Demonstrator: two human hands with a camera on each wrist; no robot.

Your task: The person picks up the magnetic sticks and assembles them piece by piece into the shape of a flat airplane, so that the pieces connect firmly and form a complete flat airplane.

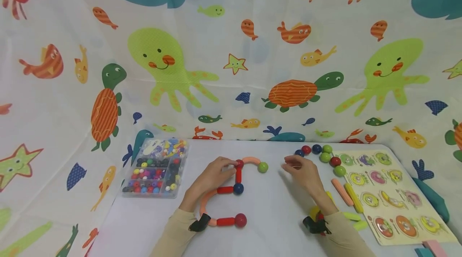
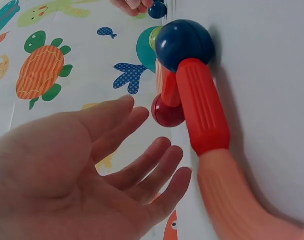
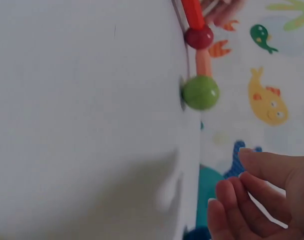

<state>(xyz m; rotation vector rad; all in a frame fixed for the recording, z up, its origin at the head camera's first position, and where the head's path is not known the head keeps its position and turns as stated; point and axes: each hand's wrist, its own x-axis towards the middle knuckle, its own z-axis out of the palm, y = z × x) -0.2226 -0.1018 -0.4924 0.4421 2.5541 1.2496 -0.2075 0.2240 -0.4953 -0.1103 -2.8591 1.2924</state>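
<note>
On the white table lies a chain of toy rods and balls. A curved peach rod point(image 1: 205, 203) joins two short red rods, the lower one ending in a large red ball point(image 1: 240, 220). From the blue ball point(image 1: 238, 188) another red rod point(image 1: 238, 175) runs to a smaller red ball point(image 1: 239, 163), then an arched peach rod point(image 1: 251, 160) and a green ball point(image 1: 262, 167). My left hand point(image 1: 215, 174) has its fingertips right at the smaller red ball, fingers loosely extended. To the right of the green ball, my right hand point(image 1: 304, 173) hovers with relaxed fingers, holding nothing.
A clear divided box of beads point(image 1: 155, 168) stands at the left. Loose balls point(image 1: 325, 157) lie behind my right hand, with peach and yellow rods point(image 1: 342, 191) beside it. A wooden picture board point(image 1: 397, 197) lies far right. A printed sea-animal cloth point(image 1: 231, 100) hangs behind the table.
</note>
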